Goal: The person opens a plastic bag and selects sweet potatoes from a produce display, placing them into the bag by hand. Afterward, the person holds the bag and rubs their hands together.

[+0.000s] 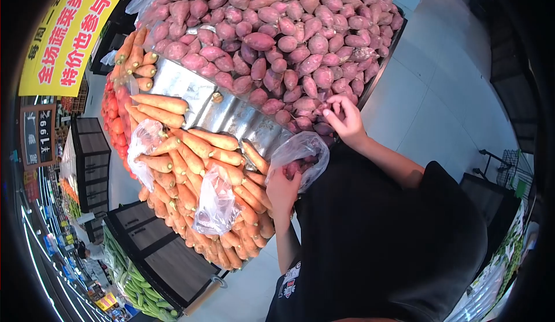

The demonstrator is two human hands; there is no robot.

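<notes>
Right hand (348, 126): raised at the near edge of the sweet potato heap (272, 38), back of the hand turned partly toward the head camera, fingers curled in over the tubers
Right grip: thumb and forefinger stood apart; whether a fingertip touched the heap could not be told
Right forearm: bare, slanted from a loose black sleeve (445, 189) toward the heap
Left hand (282, 192): just beside the heap's near corner, on the carrot side, thumb uppermost, other fingers mostly hidden
Left grip: clamped on the edge of a clear plastic bag (318, 151)
Left forearm: bare, pointed away from the body toward the heap's near corner
Bagged sweet potatoes (296, 167): a few, reddish purple, partly veiled by the film, hanging with the bag close by the heap
Heap: many plump, tapered tubers, dusty pink to deep purple, some with pale scuffs
Metal sheet (240, 119): shiny and ridged, bordering the heap
Carrots (211, 140): bright orange, piled thickly across the sheet from the heap
Crumpled bag (217, 203): whitish and translucent, on the carrots, well apart from the heap
</notes>
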